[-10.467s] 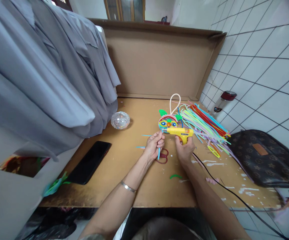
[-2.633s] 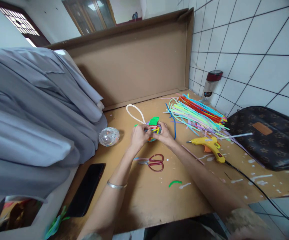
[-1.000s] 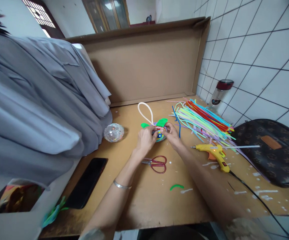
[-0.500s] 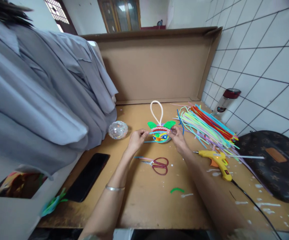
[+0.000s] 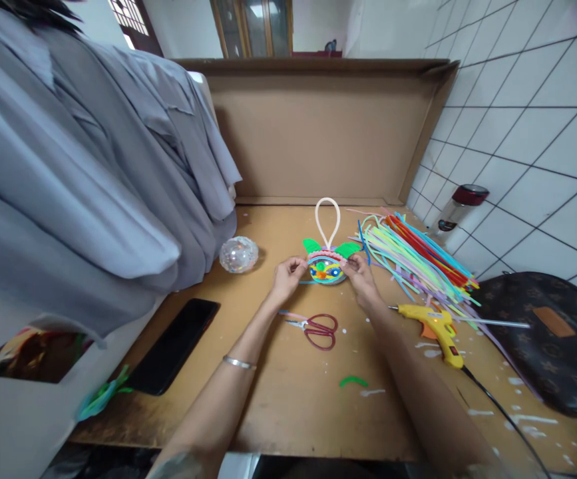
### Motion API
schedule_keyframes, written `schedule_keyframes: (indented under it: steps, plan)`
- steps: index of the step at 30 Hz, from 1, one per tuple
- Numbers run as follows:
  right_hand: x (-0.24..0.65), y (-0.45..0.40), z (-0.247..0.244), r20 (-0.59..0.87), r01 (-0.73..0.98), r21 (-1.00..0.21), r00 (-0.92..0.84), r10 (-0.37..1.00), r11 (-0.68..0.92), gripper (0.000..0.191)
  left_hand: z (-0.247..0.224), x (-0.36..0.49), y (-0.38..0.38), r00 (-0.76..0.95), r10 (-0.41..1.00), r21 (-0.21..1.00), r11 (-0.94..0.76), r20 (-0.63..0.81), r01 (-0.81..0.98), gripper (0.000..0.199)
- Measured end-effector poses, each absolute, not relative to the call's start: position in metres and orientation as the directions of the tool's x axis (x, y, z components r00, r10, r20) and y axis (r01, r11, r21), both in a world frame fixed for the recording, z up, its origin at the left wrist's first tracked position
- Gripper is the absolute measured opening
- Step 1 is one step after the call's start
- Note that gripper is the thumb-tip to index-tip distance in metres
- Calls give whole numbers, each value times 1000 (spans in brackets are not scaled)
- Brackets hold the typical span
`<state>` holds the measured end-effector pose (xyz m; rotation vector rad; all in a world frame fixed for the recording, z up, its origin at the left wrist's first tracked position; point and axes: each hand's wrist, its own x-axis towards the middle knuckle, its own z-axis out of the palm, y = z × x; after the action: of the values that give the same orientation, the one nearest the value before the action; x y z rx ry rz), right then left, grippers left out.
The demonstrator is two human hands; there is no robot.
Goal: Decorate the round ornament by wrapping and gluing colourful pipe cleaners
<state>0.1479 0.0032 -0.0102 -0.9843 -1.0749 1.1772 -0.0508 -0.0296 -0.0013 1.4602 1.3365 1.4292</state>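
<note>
Faces a tall tan cardboard panel [image 5: 328,133] across a worn brown wooden tabletop [image 5: 288,426], with a white tiled wall [image 5: 522,120] to the right. Pinches with the left hand [image 5: 289,278] and the right hand [image 5: 363,278], apparently grasping opposite ends of a thin light-blue strip [image 5: 326,259] along the brow of a round, multicoloured face ornament with green leaf-shaped ears and a cream loop [image 5: 327,271]. Has the ornament face-on between both hands, toward the tabletop's far side. Could skew the strip through uneven pulling, or tear trim loose through too firm a tug.

Has red-handled metal scissors [image 5: 306,325] nearer, then a short curved green strip [image 5: 353,381]. Shows, rightward, a yellow plastic glue gun [image 5: 430,317] near the right forearm [image 5: 405,372], and a bundle of multicoloured strips [image 5: 412,256] behind. Could knock the glue gun, or burn skin on a possibly hot nozzle [image 5: 393,307], through a careless rightward swing. Shows, leftward, a clear faceted ball [image 5: 239,255] and a flat black phone [image 5: 173,347].
</note>
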Motion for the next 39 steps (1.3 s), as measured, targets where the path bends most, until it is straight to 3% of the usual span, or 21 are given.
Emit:
schedule_keyframes:
  steps: [6, 18, 39]
  plan:
    - [149, 0, -9, 131, -188, -972, 74, 989, 143, 44, -15, -36, -26, -140, 961, 968, -247, 239, -39, 30]
    - [155, -2, -8, 57, -179, -982, 56, 997, 66, 43, -23, -34, -22, -187, 950, 959, -270, 251, -85, 29]
    - [153, -5, -11, 63, -199, -977, 72, 995, 77, 43, -31, -29, -18, -239, 955, 968, -213, 177, -136, 36]
